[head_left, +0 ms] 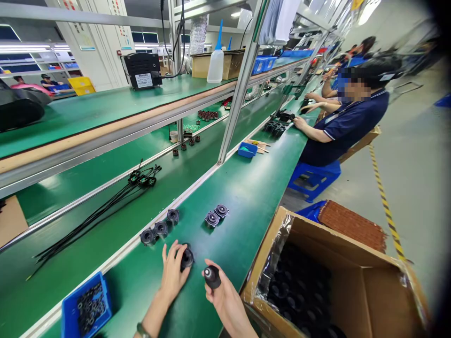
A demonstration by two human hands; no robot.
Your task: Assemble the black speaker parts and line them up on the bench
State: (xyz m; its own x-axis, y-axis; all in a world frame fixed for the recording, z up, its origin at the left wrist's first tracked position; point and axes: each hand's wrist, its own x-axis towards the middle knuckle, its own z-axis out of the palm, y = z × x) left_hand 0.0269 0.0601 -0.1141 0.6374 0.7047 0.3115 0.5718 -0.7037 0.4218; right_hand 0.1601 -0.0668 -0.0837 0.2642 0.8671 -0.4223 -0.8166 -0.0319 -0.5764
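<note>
My left hand grips a round black housing on the green bench, fingers and thumb curled about its rim. In my right hand, just to the right, is a black cylindrical piece with a pale metal tip facing up; its lower part is hidden in my palm. Three similar black housings stand in a row beyond my left hand, along the pale rail. Two round dark parts with ringed tops sit side by side farther up the bench.
A blue bin of small dark rings stands at lower left. At right is an open cardboard box holding black parts. Black cables lie across the left strip. A metal post rises ahead; a co-worker sits beyond.
</note>
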